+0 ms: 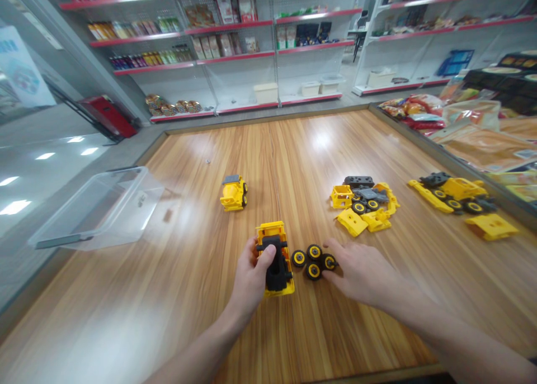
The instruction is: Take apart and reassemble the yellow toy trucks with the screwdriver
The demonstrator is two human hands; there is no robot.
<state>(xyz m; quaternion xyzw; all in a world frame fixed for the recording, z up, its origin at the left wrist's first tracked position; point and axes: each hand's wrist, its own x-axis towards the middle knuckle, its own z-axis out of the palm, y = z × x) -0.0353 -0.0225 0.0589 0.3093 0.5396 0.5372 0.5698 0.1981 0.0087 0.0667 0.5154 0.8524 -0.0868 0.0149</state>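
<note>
My left hand (250,269) is closed around a yellow and black toy truck body (277,266), turned with its black underside up. My thumb presses on the black chassis, and no wheels show on it. Just right of it lie several loose toy wheels (314,270), black with yellow hubs, bunched on the wood. Over the rightmost wheel (328,261) reaches my right hand (356,266), index finger and thumb spread on either side of it. Whether the fingertips touch that wheel, I cannot tell.
An assembled yellow toy truck (235,193) stands farther back. Yellow and grey toy parts (364,202) lie at right, with another yellow toy vehicle and parts (464,194) beyond. A clear plastic box (100,205) sits at left. Packaged goods (482,138) border the table's right edge.
</note>
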